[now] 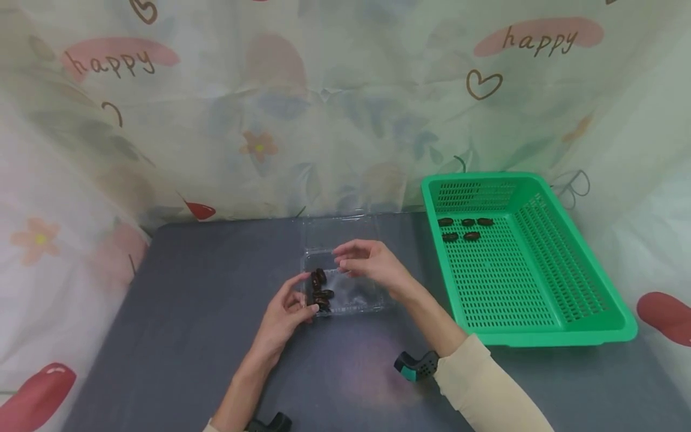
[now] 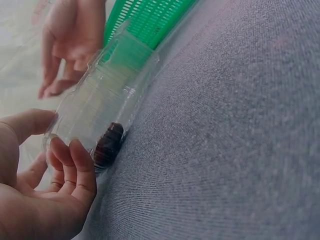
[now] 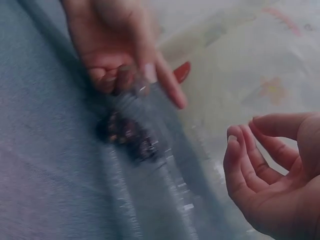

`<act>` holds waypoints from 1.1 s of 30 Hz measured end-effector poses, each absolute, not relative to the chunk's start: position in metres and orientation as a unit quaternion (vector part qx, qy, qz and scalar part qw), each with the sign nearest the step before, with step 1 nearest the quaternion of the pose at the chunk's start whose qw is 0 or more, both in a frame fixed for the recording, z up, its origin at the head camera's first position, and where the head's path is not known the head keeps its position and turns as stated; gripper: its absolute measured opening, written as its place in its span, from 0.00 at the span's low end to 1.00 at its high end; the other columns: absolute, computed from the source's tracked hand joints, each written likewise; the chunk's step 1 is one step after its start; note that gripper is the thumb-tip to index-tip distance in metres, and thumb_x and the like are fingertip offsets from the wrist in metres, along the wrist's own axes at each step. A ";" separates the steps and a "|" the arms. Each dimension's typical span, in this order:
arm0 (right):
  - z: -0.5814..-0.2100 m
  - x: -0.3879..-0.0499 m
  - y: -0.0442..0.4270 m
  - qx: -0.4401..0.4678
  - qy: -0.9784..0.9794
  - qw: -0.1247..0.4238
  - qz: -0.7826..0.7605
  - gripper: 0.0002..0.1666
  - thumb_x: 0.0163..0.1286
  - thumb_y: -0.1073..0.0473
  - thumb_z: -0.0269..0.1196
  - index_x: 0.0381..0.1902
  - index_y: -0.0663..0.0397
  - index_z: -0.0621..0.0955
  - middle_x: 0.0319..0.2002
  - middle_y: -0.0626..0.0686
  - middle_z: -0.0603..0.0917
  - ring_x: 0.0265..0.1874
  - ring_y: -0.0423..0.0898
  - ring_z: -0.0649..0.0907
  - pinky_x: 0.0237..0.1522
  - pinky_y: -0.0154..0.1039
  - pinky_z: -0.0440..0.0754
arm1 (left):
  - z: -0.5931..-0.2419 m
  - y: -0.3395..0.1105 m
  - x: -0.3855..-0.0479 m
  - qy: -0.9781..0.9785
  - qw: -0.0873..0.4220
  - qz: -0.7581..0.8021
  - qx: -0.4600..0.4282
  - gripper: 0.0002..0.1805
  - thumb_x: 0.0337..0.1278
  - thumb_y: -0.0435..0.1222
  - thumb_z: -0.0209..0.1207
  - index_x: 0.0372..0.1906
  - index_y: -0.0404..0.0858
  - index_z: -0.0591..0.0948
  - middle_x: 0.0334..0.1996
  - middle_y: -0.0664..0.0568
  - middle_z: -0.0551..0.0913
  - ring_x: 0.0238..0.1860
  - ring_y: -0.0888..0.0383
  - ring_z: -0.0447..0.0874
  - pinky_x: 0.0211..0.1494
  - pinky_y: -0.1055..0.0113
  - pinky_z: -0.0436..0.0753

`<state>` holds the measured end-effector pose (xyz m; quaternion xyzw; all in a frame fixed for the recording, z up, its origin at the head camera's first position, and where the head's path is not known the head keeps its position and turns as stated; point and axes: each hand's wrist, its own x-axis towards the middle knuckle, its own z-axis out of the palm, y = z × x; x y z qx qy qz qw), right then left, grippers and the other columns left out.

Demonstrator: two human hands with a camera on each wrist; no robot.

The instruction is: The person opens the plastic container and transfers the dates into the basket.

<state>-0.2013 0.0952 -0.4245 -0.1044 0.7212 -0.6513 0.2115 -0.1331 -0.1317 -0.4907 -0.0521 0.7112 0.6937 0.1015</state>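
A clear plastic box [image 1: 356, 295] stands on the table with its hinged lid [image 1: 341, 231] laid back. Several dark brown, glossy, oval pieces that look like dates [image 1: 323, 294] lie along its left side; one date [image 2: 108, 145] shows through the wall in the left wrist view. My left hand [image 1: 281, 315] holds the box's left edge between thumb and fingers. Over the right part of the box hovers my right hand [image 1: 372, 264]. Its fingers are loosely bent, and nothing shows between them in the right wrist view.
To the right stands a green plastic basket [image 1: 594, 282] with slotted walls. Several more dates [image 1: 471, 236] lie in it near its far left corner. A dark grey cloth [image 1: 216, 288] covers the table, and a printed curtain [image 1: 335, 120] hangs behind it.
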 end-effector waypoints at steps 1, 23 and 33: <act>-0.429 -0.202 0.094 -0.101 0.720 0.216 -0.651 0.19 0.71 0.64 0.63 0.59 0.62 0.79 0.54 0.62 0.83 0.53 0.62 0.81 0.56 0.60 0.76 | -0.491 -0.132 -0.133 0.710 0.103 0.695 -0.051 0.35 0.55 0.26 0.67 0.67 0.51 0.72 0.31 0.50 0.70 0.29 0.57 0.77 0.38 0.62 0.82; -0.475 -0.211 0.070 -0.083 0.765 0.280 -0.574 0.16 0.62 0.71 0.66 0.49 0.61 0.85 0.43 0.56 0.87 0.41 0.46 0.86 0.43 0.40 0.83 | -0.492 -0.133 -0.134 0.703 0.111 0.701 -0.043 0.35 0.57 0.27 0.67 0.68 0.51 0.70 0.32 0.49 0.70 0.31 0.56 0.79 0.39 0.61 0.82; -0.474 -0.211 0.060 -0.123 0.824 0.257 -0.490 0.17 0.53 0.74 0.71 0.42 0.58 0.88 0.36 0.51 0.88 0.37 0.42 0.86 0.39 0.35 0.83 | -0.490 -0.133 -0.132 0.701 0.105 0.704 -0.038 0.36 0.56 0.26 0.66 0.68 0.51 0.70 0.32 0.49 0.70 0.29 0.58 0.78 0.38 0.62 0.82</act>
